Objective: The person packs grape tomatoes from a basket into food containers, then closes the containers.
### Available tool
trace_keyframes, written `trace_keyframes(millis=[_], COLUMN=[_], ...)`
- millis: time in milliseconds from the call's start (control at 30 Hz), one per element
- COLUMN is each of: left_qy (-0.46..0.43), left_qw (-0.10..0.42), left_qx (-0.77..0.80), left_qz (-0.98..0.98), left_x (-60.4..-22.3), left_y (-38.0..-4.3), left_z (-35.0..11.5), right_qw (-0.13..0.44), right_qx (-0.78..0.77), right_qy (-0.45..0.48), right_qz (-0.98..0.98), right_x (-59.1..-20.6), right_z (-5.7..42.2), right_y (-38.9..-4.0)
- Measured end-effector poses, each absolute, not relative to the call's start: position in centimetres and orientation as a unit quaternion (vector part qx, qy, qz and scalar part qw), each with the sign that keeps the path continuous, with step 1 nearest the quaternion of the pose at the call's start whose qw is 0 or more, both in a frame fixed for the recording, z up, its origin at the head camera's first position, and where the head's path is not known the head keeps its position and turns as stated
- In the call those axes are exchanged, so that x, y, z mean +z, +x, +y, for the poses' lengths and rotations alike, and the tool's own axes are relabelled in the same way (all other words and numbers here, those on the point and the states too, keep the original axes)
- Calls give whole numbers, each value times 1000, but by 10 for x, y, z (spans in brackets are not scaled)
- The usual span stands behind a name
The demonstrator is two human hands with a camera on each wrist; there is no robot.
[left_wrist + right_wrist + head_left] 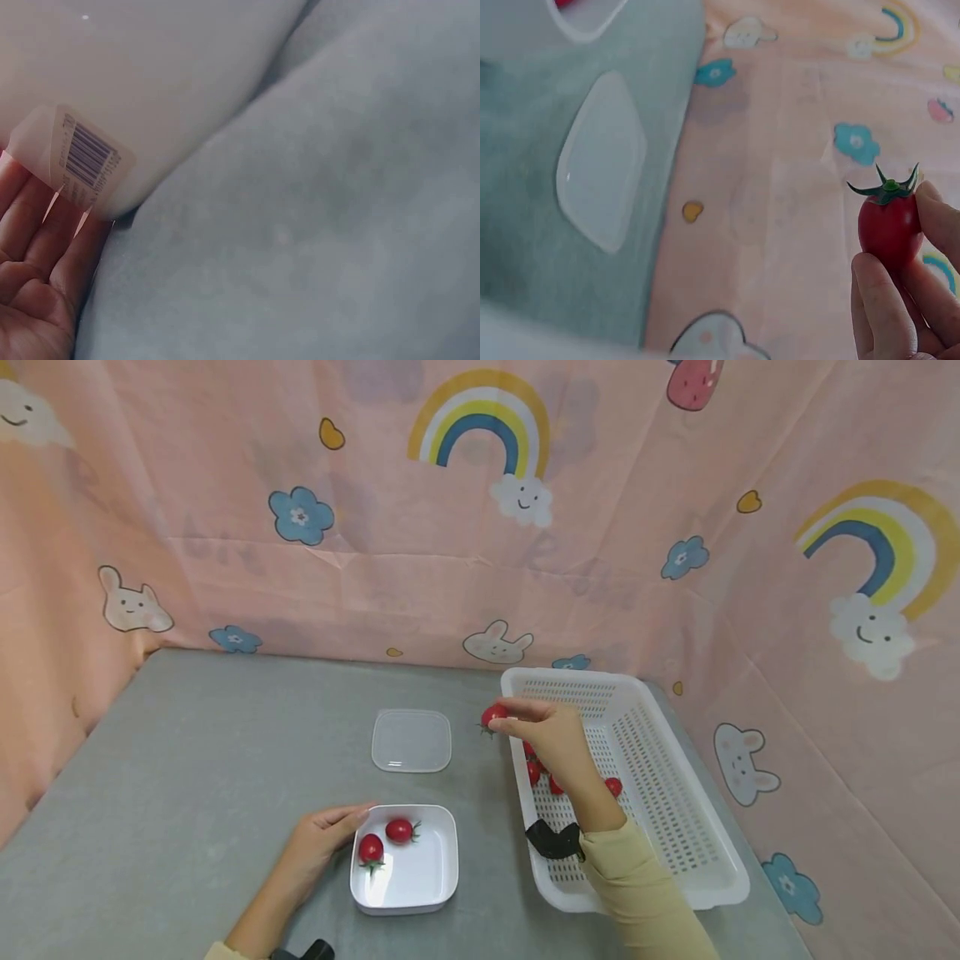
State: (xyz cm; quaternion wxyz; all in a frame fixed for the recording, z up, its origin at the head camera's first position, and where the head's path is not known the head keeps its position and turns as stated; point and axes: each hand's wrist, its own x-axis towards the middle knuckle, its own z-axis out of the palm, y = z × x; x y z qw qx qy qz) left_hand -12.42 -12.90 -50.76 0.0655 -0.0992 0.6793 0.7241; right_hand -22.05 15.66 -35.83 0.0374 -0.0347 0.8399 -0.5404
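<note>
Between thumb and fingers my right hand [551, 737] pinches a red cherry tomato [889, 229] with a green stem, above the left rim of the white slotted basket [693, 793]. Several more cherry tomatoes [533, 772] lie in that basket, partly hidden by the hand and wrist. My left hand [321, 846] rests against the left side of a small white square box [416, 877], its fingers fairly straight along the wall. Inside the box lie two cherry tomatoes [400, 831]. A barcode label [91, 159] shows on the box's side in the left wrist view.
A clear, flat lid [411, 741] lies on the grey tabletop [225, 777] behind the box. The pink printed curtain [360, 593] hangs at the back and along both sides. On my right wrist is a black strap [553, 840].
</note>
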Motion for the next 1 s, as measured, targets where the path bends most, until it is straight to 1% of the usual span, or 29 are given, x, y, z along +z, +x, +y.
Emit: trace_keyframes(millis=[267, 500, 733, 1000], left_qy=[-95, -107, -118, -113], left_qw=[68, 67, 63, 65], left_qx=[728, 718, 711, 706], left_qz=[676, 685, 691, 696], left_x=[-510, -508, -505, -505], left_y=[-124, -125, -125, -125], left_z=[-130, -129, -128, -130], right_qw=[57, 88, 128, 137], right_qx=[-544, -555, -570, -579], right_qy=[-63, -72, -81, -105], right_qz=[835, 824, 807, 797], right_x=[-357, -361, -371, -386], right_z=[131, 113, 96, 79], right_y=[-197, -174, -160, -140])
